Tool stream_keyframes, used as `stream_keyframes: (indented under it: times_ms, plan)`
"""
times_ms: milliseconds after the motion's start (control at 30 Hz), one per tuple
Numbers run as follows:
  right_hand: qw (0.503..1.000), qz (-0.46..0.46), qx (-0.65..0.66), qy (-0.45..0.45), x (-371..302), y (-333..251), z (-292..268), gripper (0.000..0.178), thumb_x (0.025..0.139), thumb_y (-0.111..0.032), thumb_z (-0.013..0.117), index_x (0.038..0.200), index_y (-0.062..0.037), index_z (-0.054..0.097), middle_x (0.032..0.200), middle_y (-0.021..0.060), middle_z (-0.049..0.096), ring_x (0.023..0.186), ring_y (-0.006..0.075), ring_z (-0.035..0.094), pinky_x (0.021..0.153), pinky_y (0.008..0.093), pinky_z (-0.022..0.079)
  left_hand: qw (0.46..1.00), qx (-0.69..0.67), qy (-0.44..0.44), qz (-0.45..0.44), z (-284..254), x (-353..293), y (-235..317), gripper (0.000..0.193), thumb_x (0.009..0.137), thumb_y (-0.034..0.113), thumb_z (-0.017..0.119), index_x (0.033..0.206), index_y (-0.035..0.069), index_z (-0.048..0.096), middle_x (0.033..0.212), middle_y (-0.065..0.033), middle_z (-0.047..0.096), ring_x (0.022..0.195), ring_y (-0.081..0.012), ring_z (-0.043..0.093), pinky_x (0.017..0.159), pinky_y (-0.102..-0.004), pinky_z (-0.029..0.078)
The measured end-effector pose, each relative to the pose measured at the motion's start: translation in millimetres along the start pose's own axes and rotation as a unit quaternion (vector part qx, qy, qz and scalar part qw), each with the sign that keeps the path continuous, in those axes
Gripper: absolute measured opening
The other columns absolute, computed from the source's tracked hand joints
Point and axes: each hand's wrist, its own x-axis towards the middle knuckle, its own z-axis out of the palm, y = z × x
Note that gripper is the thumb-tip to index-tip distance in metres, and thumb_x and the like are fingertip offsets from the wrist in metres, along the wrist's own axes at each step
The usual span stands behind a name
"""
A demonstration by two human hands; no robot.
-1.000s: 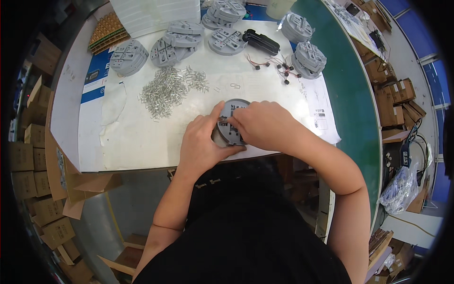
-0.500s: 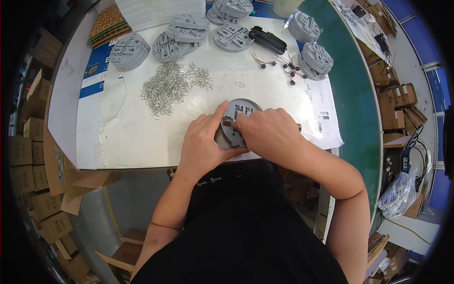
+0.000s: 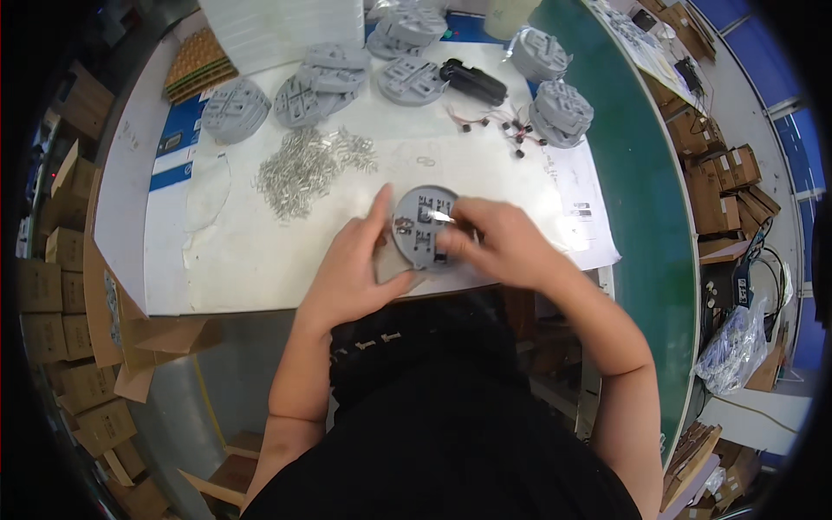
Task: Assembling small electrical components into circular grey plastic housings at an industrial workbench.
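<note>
A round grey plastic housing (image 3: 414, 198) with black slots lies at the front middle of the table. To its left, my left hand (image 3: 347, 273) is open, thumb and forefinger spread beside the rim. My right hand (image 3: 507, 244) is curled over the housing's right side, its fingers blurred. A bright glint shows by its fingertips, but what they hold is too smeared to make out. Beyond the hands lies a heap of small bent metal clips (image 3: 299, 173). A lone metal clip (image 3: 425, 161) rests behind the housing.
Stacks of similar grey housings (image 3: 236, 111) line the back and right (image 3: 562, 113). A black elongated plastic part (image 3: 474, 81) lies among them. Small black components with red wires (image 3: 520, 134) are scattered at the right. Printed paper (image 3: 582, 217) covers the table's right side; cardboard boxes (image 3: 104, 416) stand left.
My left hand has let go of the housing's rim and moved slightly left. My right hand has drawn back to the right, uncovering the middle of the housing.
</note>
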Motion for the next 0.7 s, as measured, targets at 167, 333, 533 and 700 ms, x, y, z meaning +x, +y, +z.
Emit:
stream_keyframes:
  times_ms: [167,333,533,700]
  plan:
    - [0.978,-0.107,-0.139,0.113,-30.7,-10.5,43.4,0.042,0.090,-0.029,0.081,0.125,-0.0096,0.069,0.085,0.0124,0.070,0.075,0.0294,0.072,0.064,0.0404,0.057,0.987,-0.080,0.012,-0.139,13.7,2.1,-11.8,0.048,0.087,0.004,0.075,0.134,0.001,0.066,0.099,-0.0103,0.071,0.085,-0.0190,0.064,0.080,-0.0315,0.053]
    - [0.960,0.023,0.001,0.278,-31.7,19.9,-0.6,0.050,0.092,-0.022,0.078,0.139,-0.0119,0.063,0.086,0.0097,0.072,0.070,0.0238,0.070,0.062,0.0382,0.055,0.999,-0.018,0.015,-0.047,3.2,17.8,14.0,0.029,0.093,0.000,0.071,0.122,0.003,0.072,0.092,-0.0097,0.070,0.076,-0.0163,0.062,0.068,-0.0279,0.049]
    - [0.778,0.302,-0.040,0.549,-105.1,292.6,-187.1,0.038,0.101,-0.030,0.066,0.111,0.0053,0.074,0.095,0.0193,0.076,0.089,0.0264,0.071,0.080,0.0406,0.056,0.995,-0.052,0.059,-0.063,0.6,9.9,-1.1,0.023,0.093,0.003,0.074,0.116,0.003,0.075,0.090,-0.0089,0.070,0.075,-0.0165,0.063,0.066,-0.0282,0.048]
    - [0.648,0.502,-0.310,0.481,-128.1,324.4,-195.3,0.033,0.099,-0.028,0.065,0.110,0.0017,0.075,0.102,0.0224,0.077,0.100,0.0366,0.074,0.088,0.0447,0.057,0.998,-0.035,0.041,-0.043,-3.7,6.4,-2.5,0.018,0.090,0.005,0.078,0.108,0.003,0.078,0.089,-0.0091,0.070,0.075,-0.0171,0.064,0.067,-0.0288,0.050]
